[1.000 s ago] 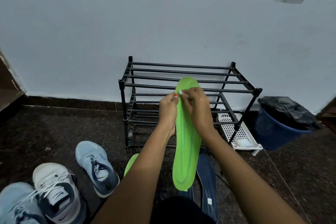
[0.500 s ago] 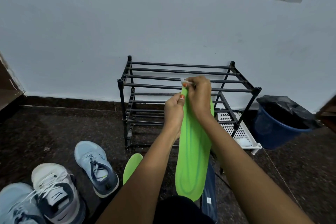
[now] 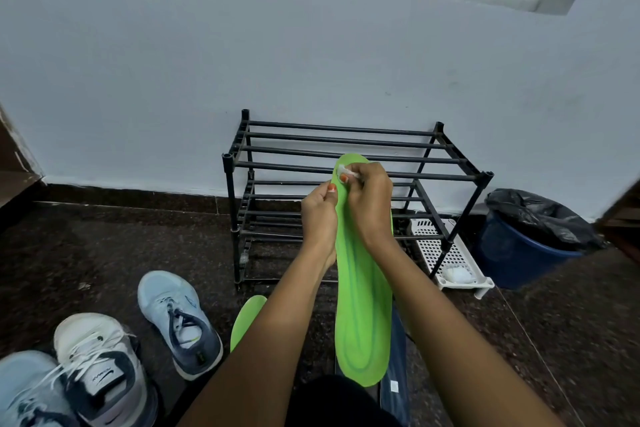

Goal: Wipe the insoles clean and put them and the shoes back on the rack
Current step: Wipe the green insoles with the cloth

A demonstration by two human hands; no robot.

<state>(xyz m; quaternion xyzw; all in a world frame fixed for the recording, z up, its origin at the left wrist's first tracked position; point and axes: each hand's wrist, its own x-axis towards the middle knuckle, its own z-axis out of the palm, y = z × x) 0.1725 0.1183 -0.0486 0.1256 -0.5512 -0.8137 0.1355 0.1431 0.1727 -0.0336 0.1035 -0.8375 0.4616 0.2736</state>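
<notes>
White tissue wad (image 3: 343, 170), pinched in the right hand (image 3: 369, 208) fingers (image 3: 356, 180), presses the bright green foam insole (image 3: 362, 305). The left hand (image 3: 318, 215) grips its edge. Black metal rack (image 3: 277, 166) stands at twelve o'clock on a dark speckled stone floor (image 3: 121, 253), against a pale painted wall (image 3: 173, 80).

Half the second green insole (image 3: 246, 321) behind left forearm (image 3: 266, 354); leftmost shoe (image 3: 24, 390) edge-cut.

Three shoes (image 3: 180, 322), two green insoles (image 3: 362, 305)
</notes>
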